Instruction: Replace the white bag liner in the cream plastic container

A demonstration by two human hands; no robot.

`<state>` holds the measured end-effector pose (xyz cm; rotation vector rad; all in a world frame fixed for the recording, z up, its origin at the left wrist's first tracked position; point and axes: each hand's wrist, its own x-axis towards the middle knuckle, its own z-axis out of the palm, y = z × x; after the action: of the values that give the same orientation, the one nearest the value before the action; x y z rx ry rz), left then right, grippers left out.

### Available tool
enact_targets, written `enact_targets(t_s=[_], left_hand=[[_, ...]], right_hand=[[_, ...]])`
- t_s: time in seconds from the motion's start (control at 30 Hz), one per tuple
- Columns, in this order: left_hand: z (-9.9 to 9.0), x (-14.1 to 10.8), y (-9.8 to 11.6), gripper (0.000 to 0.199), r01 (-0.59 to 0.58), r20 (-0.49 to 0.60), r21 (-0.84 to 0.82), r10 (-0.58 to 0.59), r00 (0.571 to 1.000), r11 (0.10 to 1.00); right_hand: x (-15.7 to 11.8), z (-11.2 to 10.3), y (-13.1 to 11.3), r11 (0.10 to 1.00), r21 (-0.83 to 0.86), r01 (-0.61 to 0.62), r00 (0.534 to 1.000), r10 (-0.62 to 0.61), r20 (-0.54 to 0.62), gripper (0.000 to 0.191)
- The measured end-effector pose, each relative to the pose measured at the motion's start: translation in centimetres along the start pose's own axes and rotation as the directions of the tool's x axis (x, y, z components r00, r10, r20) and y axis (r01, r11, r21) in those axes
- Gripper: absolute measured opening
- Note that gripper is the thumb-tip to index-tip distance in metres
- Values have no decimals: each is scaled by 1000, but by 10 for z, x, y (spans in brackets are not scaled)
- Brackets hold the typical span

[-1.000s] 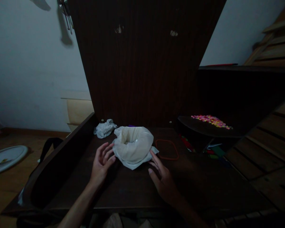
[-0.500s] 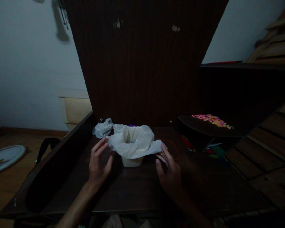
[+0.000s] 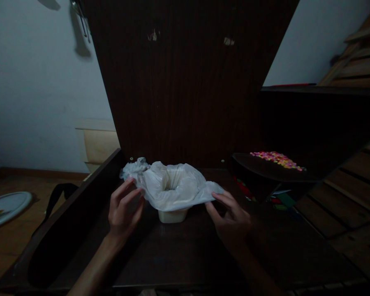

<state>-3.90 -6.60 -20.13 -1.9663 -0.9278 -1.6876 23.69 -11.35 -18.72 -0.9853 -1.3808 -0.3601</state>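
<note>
A white plastic bag [image 3: 185, 197] is spread over a small cream-coloured tub [image 3: 172, 216], its middle sunk into the opening and its edges draped outside. At the bag's left edge is my left hand [image 3: 123, 209], fingers curled, with the fingertips and thumb on the plastic. My right hand [image 3: 232, 220] pinches the bag's right corner between thumb and fingers, drawing it out sideways. The tub stands upright; its rim is hidden under the bag.
Behind the left edge lies a crumpled plastic bag [image 3: 135, 166]. To the right, a low dark shelf [image 3: 249, 164] bears a heap of small pink and yellow pieces [image 3: 277, 159]. A dark raised side board [image 3: 80, 213] borders the table [image 3: 172, 259] on the left.
My right hand has moved right, pulling the bag's corner outward. My left hand has shifted slightly left, and the bag spreads wider. The orange loop by my right hand no longer shows.
</note>
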Motion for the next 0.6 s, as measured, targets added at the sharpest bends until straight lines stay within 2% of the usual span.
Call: enact_targets(t_s=[0.17,0.3,0.5,0.6], left_hand=[[0,-2,-2,34,31,27,-13,-31,999,999],[-2,3,0,27,-7,29,-6,7,1000,1000],[-1,24,5,22,3,-11,-7,-3,1000,1000],[1,40,6,19,-6,-29,-3,6,1000,1000]], right_hand=[[2,1,6,998,32,-57,998,58,-17,9],[8,2,7,991,70,-110,994,108,21,1],[23,6,12,952,127,-277,957,261,129,10],[38,10,10,920,205,-334,940,310,141,10]])
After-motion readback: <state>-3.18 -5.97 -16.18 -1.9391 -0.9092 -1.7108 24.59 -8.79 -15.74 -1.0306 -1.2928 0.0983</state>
